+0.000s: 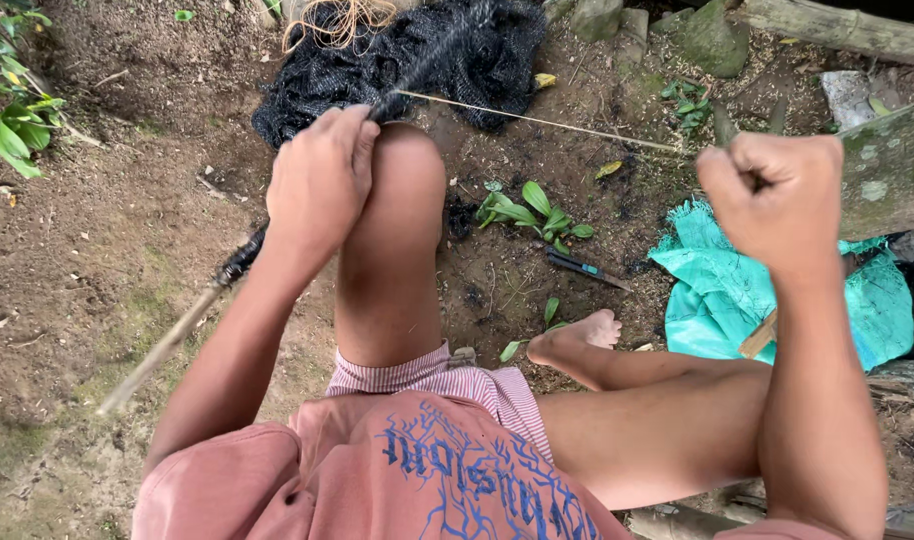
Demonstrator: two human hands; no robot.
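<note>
The left hand (pixel 320 175) grips the black net (pixel 417 55) by the knee (pixel 402 165) — the right hand (pixel 782 195), far from the knee, is a tight fist on a thin string (pixel 547 123).

Faded pink shirt (pixel 377 480) with blue print, pink-and-white striped shorts (pixel 467 385), bare arms and feet.

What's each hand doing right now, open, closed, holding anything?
Left hand: closed, gripping the black net bunched over the raised knee.
Right hand: closed in a fist, pulling a thin cord taut.
</note>
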